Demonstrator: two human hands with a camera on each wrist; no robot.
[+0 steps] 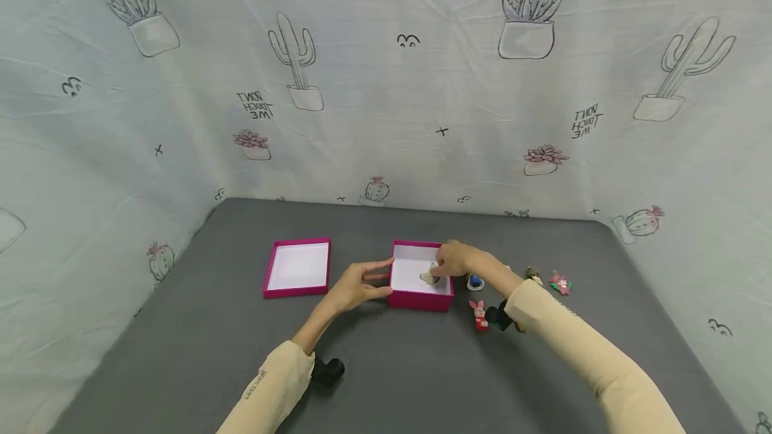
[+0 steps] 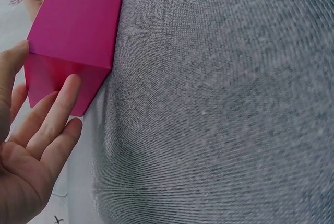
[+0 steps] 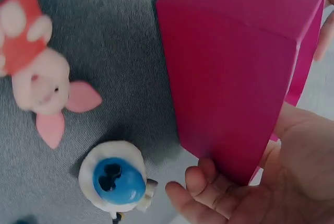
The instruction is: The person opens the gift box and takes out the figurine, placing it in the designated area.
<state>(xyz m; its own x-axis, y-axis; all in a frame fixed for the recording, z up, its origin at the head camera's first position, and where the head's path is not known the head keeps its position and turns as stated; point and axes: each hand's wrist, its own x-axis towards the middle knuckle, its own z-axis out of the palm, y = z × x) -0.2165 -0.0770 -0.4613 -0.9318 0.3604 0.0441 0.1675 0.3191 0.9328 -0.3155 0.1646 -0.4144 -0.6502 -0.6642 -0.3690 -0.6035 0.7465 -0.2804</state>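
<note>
A magenta box (image 1: 420, 301) with a white inside stands in the middle of the table. My left hand (image 1: 354, 286) rests at its left side, thumb on a top corner and fingers loosely extended along the end wall (image 2: 42, 75). My right hand (image 1: 456, 258) reaches over the right wall. Its fingertips pinch a small pale green and yellow figurine (image 1: 427, 278) at the box floor; the hand partly hides it. In the right wrist view, several curled fingers (image 3: 201, 187) of that hand stay outside, by the magenta wall (image 3: 224, 88).
A matching lid (image 1: 298, 266) lies to the left, white inside up. Right of the box are a pink-eared piglet figurine (image 1: 479, 315), a blue and white figurine (image 1: 475, 282), a brown figurine (image 1: 533, 275) and a pink-red one (image 1: 560, 282). The right forearm partly covers others.
</note>
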